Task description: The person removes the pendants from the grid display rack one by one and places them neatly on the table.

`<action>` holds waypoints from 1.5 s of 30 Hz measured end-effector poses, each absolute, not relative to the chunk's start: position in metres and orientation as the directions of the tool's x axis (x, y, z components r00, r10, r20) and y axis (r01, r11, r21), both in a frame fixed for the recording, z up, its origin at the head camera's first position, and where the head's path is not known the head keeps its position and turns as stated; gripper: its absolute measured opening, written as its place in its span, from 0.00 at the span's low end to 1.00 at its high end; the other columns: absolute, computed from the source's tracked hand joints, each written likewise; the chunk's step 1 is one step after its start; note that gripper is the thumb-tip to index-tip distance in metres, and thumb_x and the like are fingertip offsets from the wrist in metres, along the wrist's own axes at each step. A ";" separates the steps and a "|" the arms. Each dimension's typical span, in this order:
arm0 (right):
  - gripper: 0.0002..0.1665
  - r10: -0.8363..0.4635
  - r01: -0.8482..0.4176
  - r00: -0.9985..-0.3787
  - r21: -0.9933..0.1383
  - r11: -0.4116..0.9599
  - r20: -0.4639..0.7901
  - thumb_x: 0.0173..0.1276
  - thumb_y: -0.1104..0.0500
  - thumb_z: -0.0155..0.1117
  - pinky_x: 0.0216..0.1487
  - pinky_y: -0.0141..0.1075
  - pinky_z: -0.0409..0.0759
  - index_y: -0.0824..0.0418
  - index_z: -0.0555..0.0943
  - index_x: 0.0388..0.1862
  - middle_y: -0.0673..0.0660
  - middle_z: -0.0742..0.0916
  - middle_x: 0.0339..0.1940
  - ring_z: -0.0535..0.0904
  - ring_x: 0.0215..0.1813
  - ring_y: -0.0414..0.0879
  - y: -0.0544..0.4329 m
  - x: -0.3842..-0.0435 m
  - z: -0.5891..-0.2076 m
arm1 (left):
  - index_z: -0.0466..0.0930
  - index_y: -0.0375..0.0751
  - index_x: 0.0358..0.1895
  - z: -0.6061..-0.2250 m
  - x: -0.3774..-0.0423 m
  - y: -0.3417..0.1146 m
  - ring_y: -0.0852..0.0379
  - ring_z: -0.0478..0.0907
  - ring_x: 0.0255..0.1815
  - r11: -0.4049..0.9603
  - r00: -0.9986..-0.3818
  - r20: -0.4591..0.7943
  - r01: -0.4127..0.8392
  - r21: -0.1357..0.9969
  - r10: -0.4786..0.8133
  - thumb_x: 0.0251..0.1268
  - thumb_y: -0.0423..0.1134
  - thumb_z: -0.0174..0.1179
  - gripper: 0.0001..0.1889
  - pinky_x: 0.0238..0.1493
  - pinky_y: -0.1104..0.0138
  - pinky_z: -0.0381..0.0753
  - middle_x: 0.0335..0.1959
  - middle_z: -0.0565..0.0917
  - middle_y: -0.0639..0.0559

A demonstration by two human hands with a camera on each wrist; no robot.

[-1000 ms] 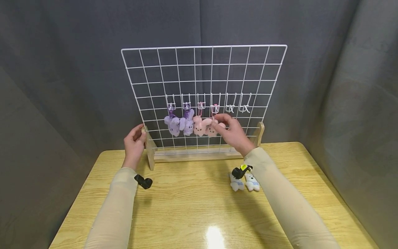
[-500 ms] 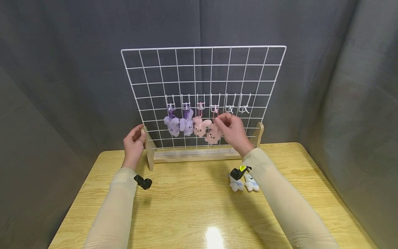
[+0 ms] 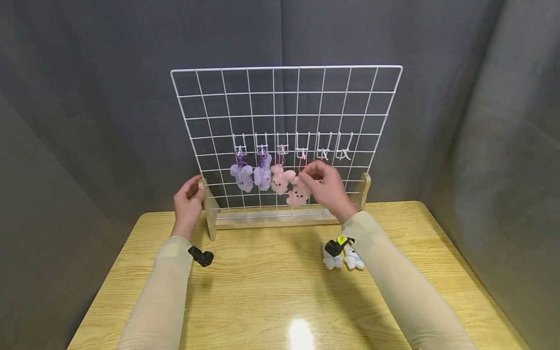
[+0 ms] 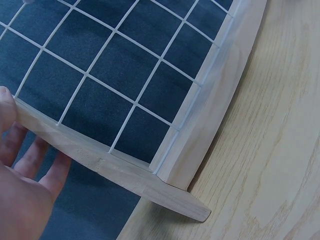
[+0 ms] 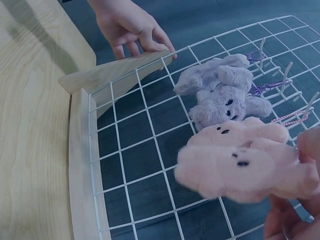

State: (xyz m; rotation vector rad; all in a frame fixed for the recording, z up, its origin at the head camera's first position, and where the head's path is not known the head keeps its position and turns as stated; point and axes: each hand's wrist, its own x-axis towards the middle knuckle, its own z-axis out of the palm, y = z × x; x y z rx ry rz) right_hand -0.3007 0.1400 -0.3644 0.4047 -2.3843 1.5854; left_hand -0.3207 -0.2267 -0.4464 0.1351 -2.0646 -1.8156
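Note:
My right hand pinches the top of a pink plush keychain between thumb and fingers. Its pink ball chain reaches up to the fourth wire hook on a white wire grid. In the right wrist view this plush overlaps another pink plush keychain, which hangs beside it. Two purple plush keychains hang further left. At the grid's left side, my left hand holds the wooden side post of the stand, thumb on one face and fingers behind.
Two hooks to the right bear nothing. On the wooden table, two white plush toys lie below my right forearm, partly hidden by the wrist camera. Grey curtains stand behind and at the sides.
The pink plush in my right hand has dropped lower and tilted, and its chain shows more above the fingers. My left hand stays on the post.

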 end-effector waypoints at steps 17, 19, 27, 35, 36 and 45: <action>0.15 -0.135 -0.406 -0.914 -0.870 0.280 0.383 0.82 0.54 0.60 0.24 0.32 0.75 0.67 0.82 0.47 0.57 0.82 0.33 0.74 0.25 0.41 0.143 -0.284 -0.359 | 0.76 0.49 0.74 -0.445 -0.322 -0.228 0.61 0.77 0.50 0.136 -0.927 0.194 0.157 0.978 -0.321 0.82 0.35 0.56 0.22 0.43 0.71 0.78 0.66 0.80 0.41; 0.14 -0.139 -0.414 -0.910 -0.870 0.267 0.390 0.82 0.55 0.61 0.25 0.32 0.76 0.67 0.82 0.47 0.56 0.82 0.33 0.74 0.25 0.40 0.143 -0.283 -0.358 | 0.77 0.50 0.74 -0.445 -0.322 -0.228 0.61 0.77 0.50 0.138 -0.926 0.199 0.161 0.977 -0.321 0.82 0.36 0.57 0.22 0.42 0.72 0.77 0.66 0.80 0.41; 0.11 -0.180 -0.447 -0.893 -0.861 0.244 0.413 0.81 0.57 0.62 0.23 0.31 0.74 0.65 0.82 0.43 0.56 0.83 0.30 0.74 0.24 0.39 0.143 -0.278 -0.355 | 0.77 0.49 0.74 -0.445 -0.321 -0.228 0.60 0.77 0.48 0.142 -0.924 0.213 0.176 0.974 -0.316 0.82 0.35 0.57 0.22 0.41 0.72 0.77 0.65 0.81 0.40; 0.11 -0.248 -0.415 -0.904 -0.855 0.312 0.348 0.80 0.58 0.64 0.26 0.31 0.75 0.67 0.84 0.44 0.59 0.86 0.34 0.75 0.27 0.42 0.142 -0.274 -0.361 | 0.77 0.49 0.73 -0.447 -0.321 -0.228 0.60 0.78 0.50 0.155 -0.922 0.222 0.181 0.971 -0.316 0.82 0.36 0.57 0.21 0.41 0.73 0.78 0.65 0.81 0.41; 0.11 -0.253 -0.413 -0.905 -0.851 0.323 0.344 0.79 0.58 0.64 0.27 0.31 0.76 0.66 0.84 0.44 0.59 0.87 0.34 0.76 0.28 0.43 0.142 -0.274 -0.363 | 0.77 0.49 0.73 -0.447 -0.321 -0.228 0.60 0.78 0.50 0.156 -0.922 0.223 0.181 0.971 -0.317 0.82 0.36 0.57 0.21 0.41 0.72 0.78 0.65 0.81 0.41; 0.08 -0.292 -0.404 -0.905 -0.840 0.362 0.310 0.78 0.60 0.65 0.30 0.31 0.75 0.65 0.86 0.44 0.55 0.86 0.31 0.77 0.31 0.44 0.142 -0.278 -0.381 | 0.77 0.50 0.73 -0.448 -0.321 -0.229 0.61 0.78 0.51 0.157 -0.923 0.218 0.175 0.972 -0.316 0.82 0.36 0.56 0.21 0.42 0.73 0.78 0.65 0.81 0.42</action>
